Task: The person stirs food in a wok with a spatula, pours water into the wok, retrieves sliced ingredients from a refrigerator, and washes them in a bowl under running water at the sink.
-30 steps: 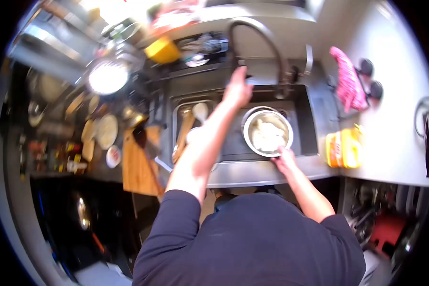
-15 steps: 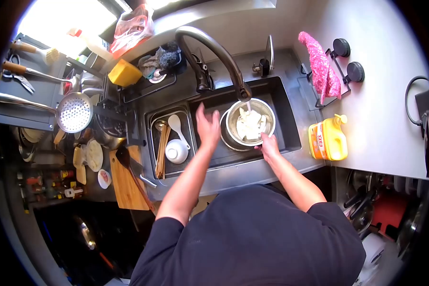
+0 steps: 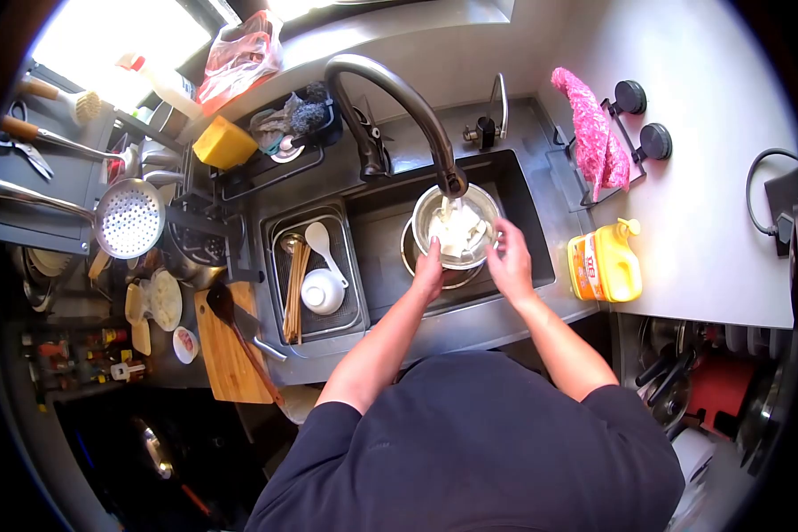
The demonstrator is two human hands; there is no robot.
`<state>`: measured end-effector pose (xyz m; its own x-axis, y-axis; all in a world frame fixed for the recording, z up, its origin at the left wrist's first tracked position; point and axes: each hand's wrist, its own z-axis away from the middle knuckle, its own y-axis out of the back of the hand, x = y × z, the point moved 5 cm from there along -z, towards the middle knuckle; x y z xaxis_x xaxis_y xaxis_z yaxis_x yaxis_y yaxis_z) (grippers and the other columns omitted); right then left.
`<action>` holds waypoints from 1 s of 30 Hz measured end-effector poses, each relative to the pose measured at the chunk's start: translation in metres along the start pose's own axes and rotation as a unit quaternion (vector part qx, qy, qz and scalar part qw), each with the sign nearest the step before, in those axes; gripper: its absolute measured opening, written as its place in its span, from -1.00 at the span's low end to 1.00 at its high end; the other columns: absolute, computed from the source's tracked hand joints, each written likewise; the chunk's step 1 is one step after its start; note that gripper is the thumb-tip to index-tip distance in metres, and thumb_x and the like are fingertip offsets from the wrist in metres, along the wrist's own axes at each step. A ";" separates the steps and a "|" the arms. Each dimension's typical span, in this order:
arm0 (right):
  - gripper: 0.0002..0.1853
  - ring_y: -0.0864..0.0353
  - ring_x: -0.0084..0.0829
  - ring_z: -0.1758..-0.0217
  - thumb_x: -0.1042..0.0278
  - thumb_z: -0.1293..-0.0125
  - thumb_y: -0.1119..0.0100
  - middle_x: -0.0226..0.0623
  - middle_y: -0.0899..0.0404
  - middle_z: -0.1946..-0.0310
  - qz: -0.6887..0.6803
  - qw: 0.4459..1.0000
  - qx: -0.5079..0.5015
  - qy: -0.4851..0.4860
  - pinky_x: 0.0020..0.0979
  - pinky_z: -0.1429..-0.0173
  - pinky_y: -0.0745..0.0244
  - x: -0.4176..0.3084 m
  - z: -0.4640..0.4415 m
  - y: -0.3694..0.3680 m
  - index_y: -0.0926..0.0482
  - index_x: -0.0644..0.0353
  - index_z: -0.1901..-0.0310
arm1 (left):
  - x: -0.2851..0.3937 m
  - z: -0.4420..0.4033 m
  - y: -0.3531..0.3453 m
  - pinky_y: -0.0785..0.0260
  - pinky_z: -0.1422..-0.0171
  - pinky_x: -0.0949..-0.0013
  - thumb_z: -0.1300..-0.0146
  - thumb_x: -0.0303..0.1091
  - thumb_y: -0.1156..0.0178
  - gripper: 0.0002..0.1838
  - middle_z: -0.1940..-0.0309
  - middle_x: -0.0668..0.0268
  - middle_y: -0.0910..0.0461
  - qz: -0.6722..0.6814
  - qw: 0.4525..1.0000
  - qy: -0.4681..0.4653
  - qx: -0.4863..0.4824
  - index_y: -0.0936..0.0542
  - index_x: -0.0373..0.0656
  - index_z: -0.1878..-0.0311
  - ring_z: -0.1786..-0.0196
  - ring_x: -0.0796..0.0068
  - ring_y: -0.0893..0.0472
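A metal bowl (image 3: 426, 213) with white chunks (image 3: 461, 232) in it is held below the faucet (image 3: 453, 182) in the sink. My left hand (image 3: 428, 273) grips its near left rim, thumb on the edge. At the bowl's right side my right hand (image 3: 511, 264) is raised with its fingers apart; whether a fingertip touches the rim I cannot tell. Under the bowl sits another round metal vessel (image 3: 408, 253), mostly covered. The chunks' kind is not clear.
Left in the sink, a wire basket (image 3: 356, 301) holds chopsticks (image 3: 295, 293), a white rice paddle (image 3: 321, 241) and a white bowl (image 3: 322, 291). A yellow jug (image 3: 605, 262) stands right of the sink. A cutting board (image 3: 230, 355) lies at left.
My left hand has come from the air left of the bowl to its rim. My right hand has let go of the near rim and risen beside it. The bowl has shifted slightly left.
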<state>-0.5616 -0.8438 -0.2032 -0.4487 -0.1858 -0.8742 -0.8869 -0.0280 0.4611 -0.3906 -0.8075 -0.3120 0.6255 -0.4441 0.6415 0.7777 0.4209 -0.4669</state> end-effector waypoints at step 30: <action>-0.05 -0.36 0.27 -0.35 0.27 -0.05 -0.41 0.22 -0.30 -0.31 0.337 0.883 -0.324 0.041 -0.06 -0.40 -0.39 0.010 -0.070 -0.059 -0.18 -0.09 -0.52 | -0.002 -0.008 -0.005 -0.40 -0.31 0.27 -0.60 0.10 0.17 -0.38 -0.29 0.16 -0.49 0.038 0.996 -0.086 -0.009 -0.31 -0.21 -0.44 -0.28 0.35 -0.50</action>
<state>-0.5056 -0.9123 -0.2285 -0.8177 -0.4433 -0.3672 -0.1616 -0.4355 0.8856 -0.3949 -0.8152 -0.3157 0.6636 -0.2695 0.6978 0.7309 0.4324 -0.5281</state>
